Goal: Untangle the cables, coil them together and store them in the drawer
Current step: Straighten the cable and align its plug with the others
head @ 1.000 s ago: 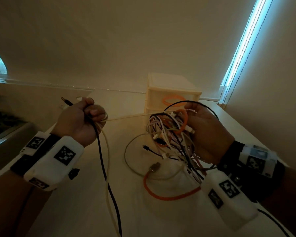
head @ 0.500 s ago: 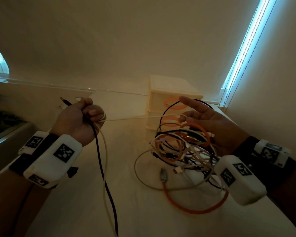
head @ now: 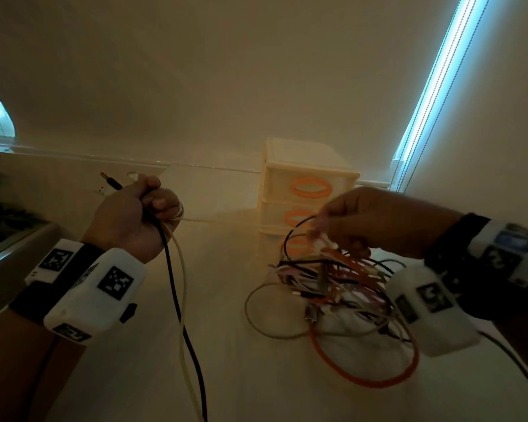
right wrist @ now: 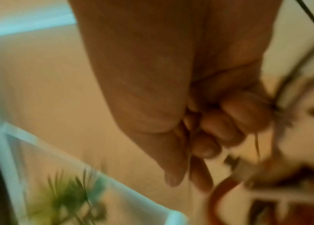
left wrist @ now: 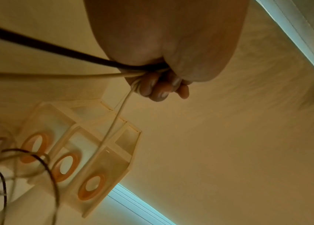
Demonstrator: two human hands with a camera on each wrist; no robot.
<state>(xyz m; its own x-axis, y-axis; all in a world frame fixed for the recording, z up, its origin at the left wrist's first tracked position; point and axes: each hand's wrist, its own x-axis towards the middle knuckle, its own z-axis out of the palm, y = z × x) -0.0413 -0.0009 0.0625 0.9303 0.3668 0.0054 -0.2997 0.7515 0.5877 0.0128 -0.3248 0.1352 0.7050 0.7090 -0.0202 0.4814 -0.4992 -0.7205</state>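
My left hand (head: 141, 208) is raised at the left and grips a black cable (head: 177, 303) and a cream cable (head: 182, 269), which hang down from the fist (left wrist: 160, 85); the black plug (head: 112, 182) sticks out above it. A thin cream strand (left wrist: 114, 124) runs from that fist toward the right. A tangle of white, black and orange cables (head: 333, 287) lies on the table, an orange loop (head: 363, 373) at its front. My right hand (head: 357, 223) hovers over the tangle, blurred, its fingers (right wrist: 219, 134) curled round thin strands of it.
A cream three-drawer unit (head: 305, 178) with orange oval handles stands at the back of the pale table (head: 256, 376), drawers closed. A wall is behind, a bright window strip (head: 430, 95) at right. A green plant (right wrist: 69, 201) shows in the right wrist view.
The right hand, spread open beside the tangle half a second ago, has curled down over it and taken hold of strands. The left hand has stayed put with its two cables.
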